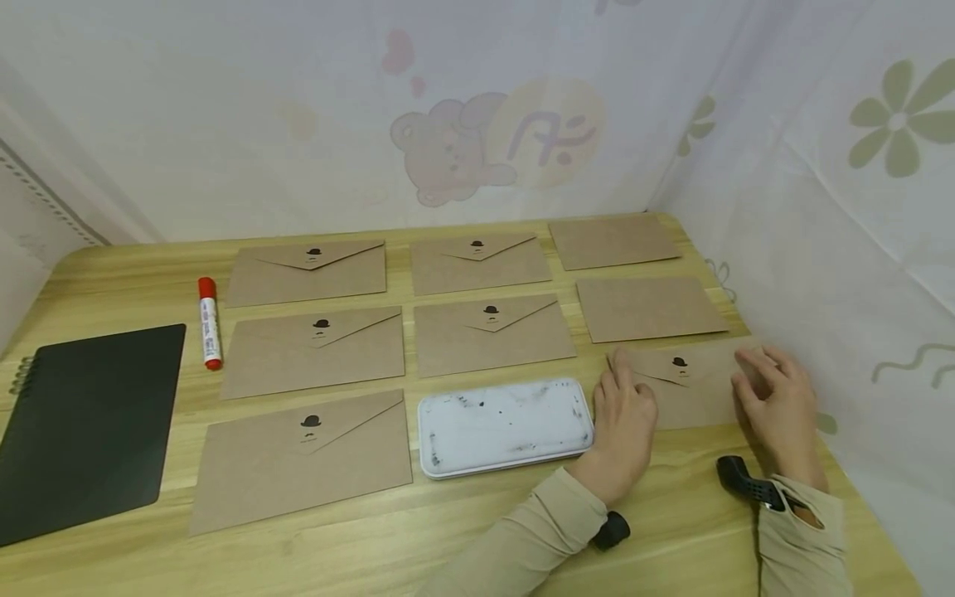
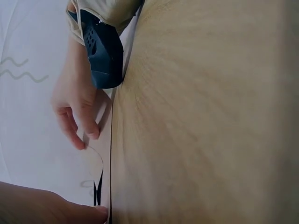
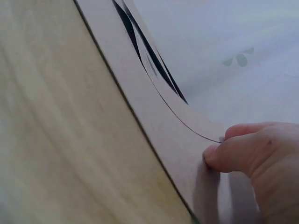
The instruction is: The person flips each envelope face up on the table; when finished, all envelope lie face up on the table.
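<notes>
A brown kraft envelope with a hat and moustache print lies at the right end of the table, its flap side up. My left hand reaches its left edge, fingertips touching near the upper left corner. On its right end rest the thumb and fingertips of my right hand, spread a little apart. From the left wrist view, the right hand stands over the envelope's far end. In the right wrist view, the thumb touches the paper by the flap's curved edge, and dark gaps show under the flap.
Several more envelopes lie in rows, two of them plain side up. Left of my left hand is a white, scuffed case. A red-capped marker and a black spiral notebook lie at the left. Curtains border the table.
</notes>
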A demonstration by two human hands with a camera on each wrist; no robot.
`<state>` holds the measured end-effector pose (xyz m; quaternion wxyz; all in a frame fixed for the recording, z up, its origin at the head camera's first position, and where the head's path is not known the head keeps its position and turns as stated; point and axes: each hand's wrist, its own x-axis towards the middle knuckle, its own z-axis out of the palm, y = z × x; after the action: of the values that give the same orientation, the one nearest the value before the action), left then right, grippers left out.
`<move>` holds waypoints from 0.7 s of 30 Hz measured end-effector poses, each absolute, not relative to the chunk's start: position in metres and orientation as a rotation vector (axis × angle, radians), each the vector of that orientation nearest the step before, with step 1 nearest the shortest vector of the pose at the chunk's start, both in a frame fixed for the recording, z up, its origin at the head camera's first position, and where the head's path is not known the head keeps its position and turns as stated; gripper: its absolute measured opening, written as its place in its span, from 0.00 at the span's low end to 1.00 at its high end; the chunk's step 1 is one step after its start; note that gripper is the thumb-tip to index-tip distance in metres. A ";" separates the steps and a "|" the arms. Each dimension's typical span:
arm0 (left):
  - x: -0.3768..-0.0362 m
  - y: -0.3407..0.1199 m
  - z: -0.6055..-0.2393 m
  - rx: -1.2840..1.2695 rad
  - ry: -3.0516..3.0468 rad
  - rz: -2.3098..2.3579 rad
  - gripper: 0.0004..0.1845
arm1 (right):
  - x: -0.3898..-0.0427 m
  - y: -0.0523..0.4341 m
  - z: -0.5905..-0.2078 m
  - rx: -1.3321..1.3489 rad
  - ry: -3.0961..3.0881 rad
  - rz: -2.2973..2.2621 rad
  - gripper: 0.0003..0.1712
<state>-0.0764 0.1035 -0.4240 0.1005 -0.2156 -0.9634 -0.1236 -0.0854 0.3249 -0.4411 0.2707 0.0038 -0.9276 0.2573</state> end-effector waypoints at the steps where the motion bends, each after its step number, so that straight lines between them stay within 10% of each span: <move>1: -0.076 0.103 -0.424 -0.646 -2.852 -0.359 0.07 | -0.085 0.325 -0.441 0.005 -2.509 0.691 0.19; 21: -0.076 0.098 -0.419 -0.672 -2.821 -0.036 0.10 | -0.087 0.326 -0.443 0.065 -2.648 0.608 0.09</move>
<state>-0.0764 0.0980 -0.4194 0.1204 -0.2301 -0.9656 -0.0124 -0.0875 0.3263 -0.4432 0.2104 0.0235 -0.9525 0.2187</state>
